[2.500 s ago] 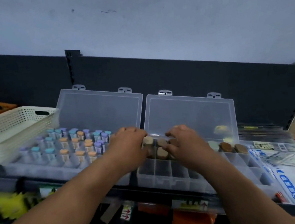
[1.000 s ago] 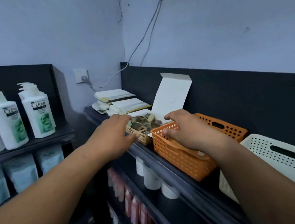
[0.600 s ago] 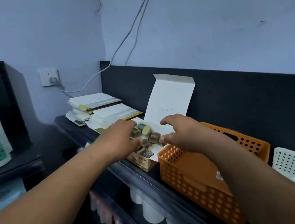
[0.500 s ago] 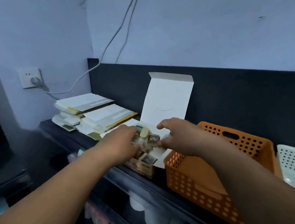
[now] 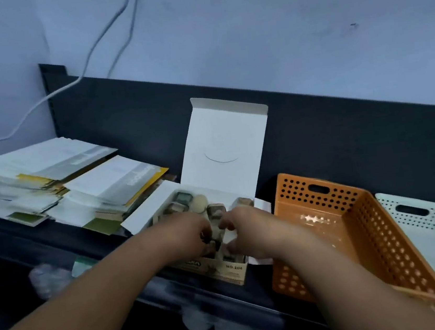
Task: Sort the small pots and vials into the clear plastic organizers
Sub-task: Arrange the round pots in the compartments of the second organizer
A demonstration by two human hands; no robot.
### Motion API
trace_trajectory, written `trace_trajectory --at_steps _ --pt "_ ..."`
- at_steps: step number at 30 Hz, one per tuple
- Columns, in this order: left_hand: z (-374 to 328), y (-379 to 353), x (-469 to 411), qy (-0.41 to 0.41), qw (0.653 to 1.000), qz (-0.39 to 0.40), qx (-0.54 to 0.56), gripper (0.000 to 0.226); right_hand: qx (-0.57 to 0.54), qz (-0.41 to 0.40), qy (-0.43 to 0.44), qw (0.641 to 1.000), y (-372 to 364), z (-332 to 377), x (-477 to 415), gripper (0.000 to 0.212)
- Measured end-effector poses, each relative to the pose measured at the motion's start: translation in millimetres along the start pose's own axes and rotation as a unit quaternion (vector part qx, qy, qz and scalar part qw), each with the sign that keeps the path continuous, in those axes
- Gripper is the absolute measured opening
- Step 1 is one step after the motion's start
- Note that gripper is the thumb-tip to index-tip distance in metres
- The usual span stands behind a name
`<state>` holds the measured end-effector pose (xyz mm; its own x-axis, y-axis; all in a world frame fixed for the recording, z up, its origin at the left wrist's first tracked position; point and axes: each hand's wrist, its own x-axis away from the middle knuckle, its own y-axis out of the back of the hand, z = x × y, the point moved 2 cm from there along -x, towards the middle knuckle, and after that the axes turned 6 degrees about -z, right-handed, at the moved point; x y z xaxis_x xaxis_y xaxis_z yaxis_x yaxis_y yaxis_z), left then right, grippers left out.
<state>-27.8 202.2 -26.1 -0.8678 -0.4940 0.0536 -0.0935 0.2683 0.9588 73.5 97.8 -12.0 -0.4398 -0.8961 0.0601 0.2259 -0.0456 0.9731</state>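
Crowding dark shelf [image 5: 63,238]: paper stacks [image 5: 46,164], orange basket [image 5: 384,240]; wall [image 5: 277,34] possibly blue.

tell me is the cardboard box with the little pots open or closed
Open: the cardboard box has its white lid flap standing upright against the dark back panel, small pots showing inside.

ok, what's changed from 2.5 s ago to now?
Both hands left the clear organizers, now out of view, and moved left to the open cardboard box. In the last half second the left hand and right hand pushed in among the small pots, fingers curled; any grip is too blurred to confirm. Unchanged lately: box lid up, orange basket beside it, paper stacks.
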Motion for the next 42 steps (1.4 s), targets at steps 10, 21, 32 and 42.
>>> trace_trajectory --at_steps 10,21,32,42 --pt "10 -3 -9 -0.041 0.998 -0.041 0.005 0.022 0.017 0.042 -0.036 0.998 -6 6 -13 0.033" --pt "19 -3 -11 -0.041 0.994 0.005 0.100 0.042 0.007 0.068 -0.018 0.997 -5 5 -14 0.027" --pt "24 18 -9 -0.040 0.950 -0.057 0.304 0.034 -0.219 -0.042 -0.036 0.974 8 -11 -12 0.028" --pt "-2 31 -16 -0.038 0.883 -0.101 0.456 0.032 -0.353 -0.168 -0.075 0.917 25 -31 16 0.038"
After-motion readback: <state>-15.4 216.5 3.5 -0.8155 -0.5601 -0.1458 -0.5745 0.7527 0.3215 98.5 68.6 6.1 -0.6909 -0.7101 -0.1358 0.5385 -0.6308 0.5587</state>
